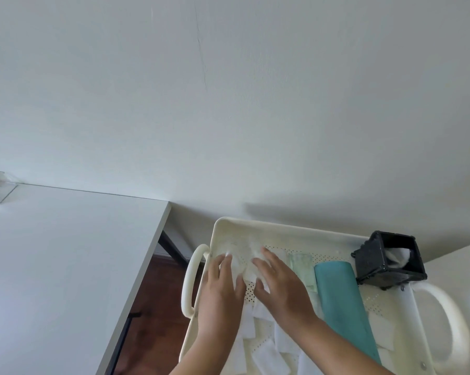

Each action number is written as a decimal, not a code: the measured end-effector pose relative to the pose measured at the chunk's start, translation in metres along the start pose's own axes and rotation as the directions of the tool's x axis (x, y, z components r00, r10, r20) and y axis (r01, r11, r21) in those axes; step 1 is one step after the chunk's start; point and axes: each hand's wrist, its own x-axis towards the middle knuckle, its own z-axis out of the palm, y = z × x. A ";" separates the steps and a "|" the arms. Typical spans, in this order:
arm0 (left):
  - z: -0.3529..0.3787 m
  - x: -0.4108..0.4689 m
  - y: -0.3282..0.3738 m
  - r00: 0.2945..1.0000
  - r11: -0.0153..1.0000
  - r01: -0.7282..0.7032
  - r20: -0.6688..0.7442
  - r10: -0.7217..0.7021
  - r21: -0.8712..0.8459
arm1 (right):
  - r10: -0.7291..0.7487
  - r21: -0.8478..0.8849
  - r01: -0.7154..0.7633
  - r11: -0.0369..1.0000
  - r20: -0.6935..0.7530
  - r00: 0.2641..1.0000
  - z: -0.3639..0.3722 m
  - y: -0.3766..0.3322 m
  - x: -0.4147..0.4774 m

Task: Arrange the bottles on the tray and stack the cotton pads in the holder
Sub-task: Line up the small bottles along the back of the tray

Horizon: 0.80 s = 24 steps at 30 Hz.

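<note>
Both hands, left (pixel 219 290) and right (pixel 279 282), are pinching cotton pads (pixel 243 262) at tray (pixel 255 226) 10 o'clock; black holder (pixel 374 262) sitting at 2.

1. This looks like a room in a home, most likely a bedroom or a dressing corner rather than a workplace.
2. A plain painted wall (pixel 228 90) fills most of the view, with a fine crack running down it (ordinary domestic plaster).
3. A plain white table (pixel 66 253) on dark legs stands against that wall, and dark reddish wood flooring (pixel 152 307) shows beneath it.
4. The things at hand are personal-care items: a cream perforated tray (pixel 282 231) with loop handles, white cotton pads (pixel 266 345) scattered in it, a teal bottle (pixel 342 299) lying flat and a small black holder (pixel 388 261) with pads inside.
</note>
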 end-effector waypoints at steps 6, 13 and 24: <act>-0.018 0.035 0.019 0.996 0.992 -0.078 0.037 0.075 0.100 | 0.005 0.133 -0.001 0.991 -0.030 1.000 -0.021 0.007 0.034; -0.043 0.098 0.026 0.966 0.976 -0.135 0.243 0.091 0.172 | 0.017 0.214 -0.036 0.976 0.089 0.996 -0.031 0.026 0.069; -0.062 0.130 0.010 0.872 0.973 -0.202 0.472 0.127 0.111 | 0.035 0.294 -0.087 0.952 0.177 0.984 -0.024 0.026 0.084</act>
